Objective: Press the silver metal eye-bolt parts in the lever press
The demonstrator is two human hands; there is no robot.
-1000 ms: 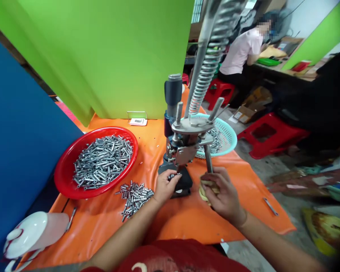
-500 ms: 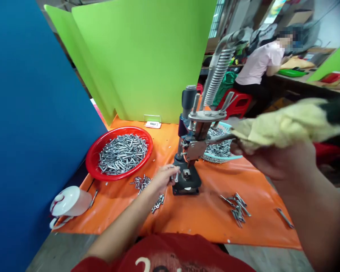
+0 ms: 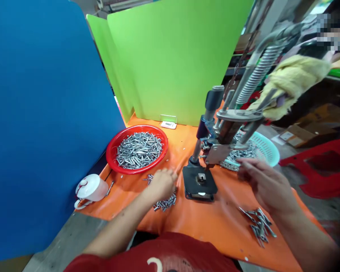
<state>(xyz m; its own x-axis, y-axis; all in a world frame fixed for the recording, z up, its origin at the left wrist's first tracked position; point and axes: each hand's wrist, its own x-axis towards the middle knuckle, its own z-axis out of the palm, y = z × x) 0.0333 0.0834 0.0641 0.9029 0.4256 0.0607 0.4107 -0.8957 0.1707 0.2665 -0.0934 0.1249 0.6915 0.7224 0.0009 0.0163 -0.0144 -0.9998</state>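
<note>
My left hand [image 3: 163,184] is over a small pile of metal sleeves [image 3: 166,204] left of the press. Its fingers are curled down, and what they hold is hidden. My right hand [image 3: 265,185] is in the air right of the press, off the lever, blurred, with its fingers stretched out to the left and nothing visible in them. The hand press [image 3: 219,153] has a black base [image 3: 191,185] with a small metal fixture [image 3: 201,178]. Its lever is wrapped in yellow cloth [image 3: 296,81]. Several longer metal pieces [image 3: 260,226] lie on the orange cover below my right hand.
A red basin [image 3: 110,151] full of metal sleeves stands at the left back. A light-blue basket [image 3: 268,149] with metal pieces is behind the press. A white lidded mug [image 3: 93,187] stands at the left edge. Green [image 3: 170,60] and blue [image 3: 45,113] panels border the table.
My right hand has let go of the cloth-wrapped lever and come down; the lever now stands higher. My left hand has moved from the press base to the sleeve pile. The view has shifted right.
</note>
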